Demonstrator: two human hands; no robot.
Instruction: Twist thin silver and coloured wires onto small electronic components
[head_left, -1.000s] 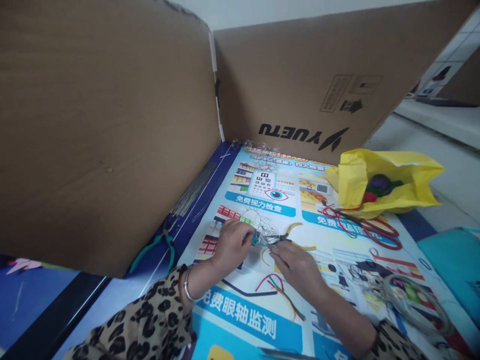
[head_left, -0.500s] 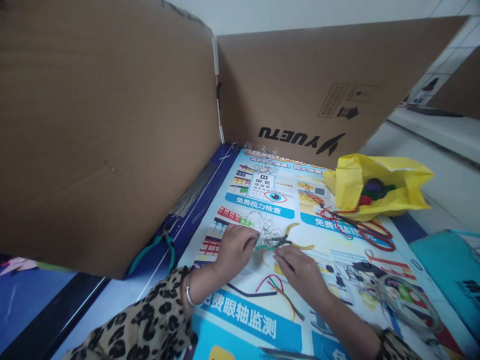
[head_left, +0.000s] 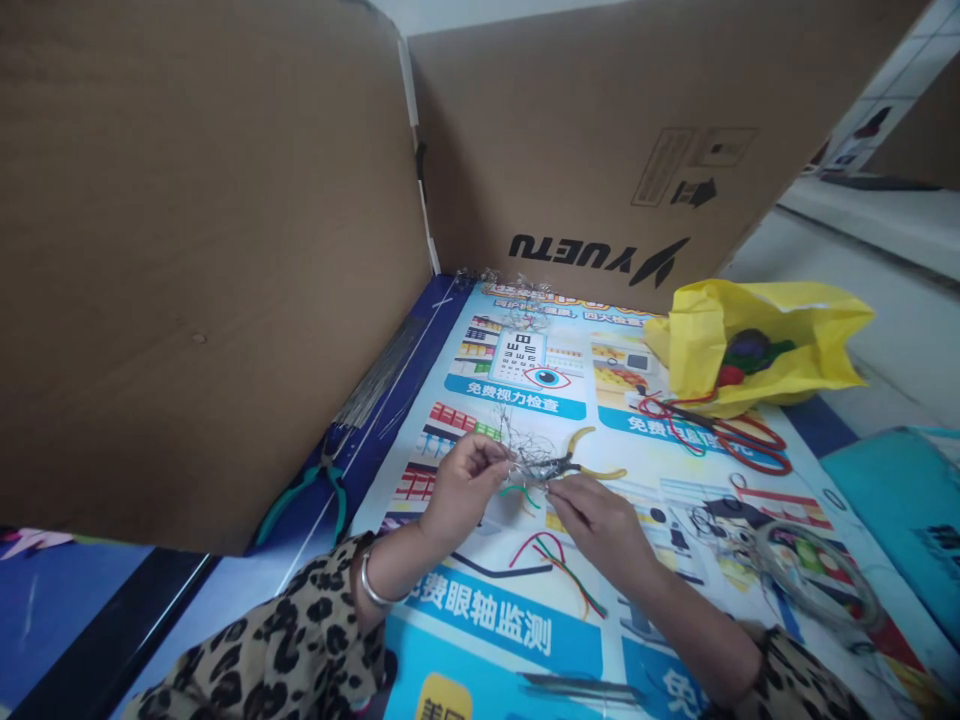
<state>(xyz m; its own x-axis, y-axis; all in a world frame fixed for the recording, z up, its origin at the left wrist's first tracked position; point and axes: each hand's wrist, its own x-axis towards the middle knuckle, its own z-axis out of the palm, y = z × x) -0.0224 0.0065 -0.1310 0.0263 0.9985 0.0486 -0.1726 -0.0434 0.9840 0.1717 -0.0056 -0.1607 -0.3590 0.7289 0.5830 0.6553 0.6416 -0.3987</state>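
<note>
— What are we holding?
— We are pinching a tangle of thin silver wire (head_left: 529, 462) between both hands, just above the printed poster (head_left: 480, 610) covering the bench. Our left hand (head_left: 465, 485) is gripping its left end; our right hand (head_left: 592, 515) is nipping the right end.
— And around it?
— Yellow-handled pliers (head_left: 589, 462) are lying just behind, coloured wires (head_left: 559, 565) below, a yellow bag (head_left: 757, 345) well right.

I see cardboard walls (head_left: 210, 250) closing off left and back; yellow bag (head_left: 757, 345) and red scissors (head_left: 739, 440) crowd my right.
</note>
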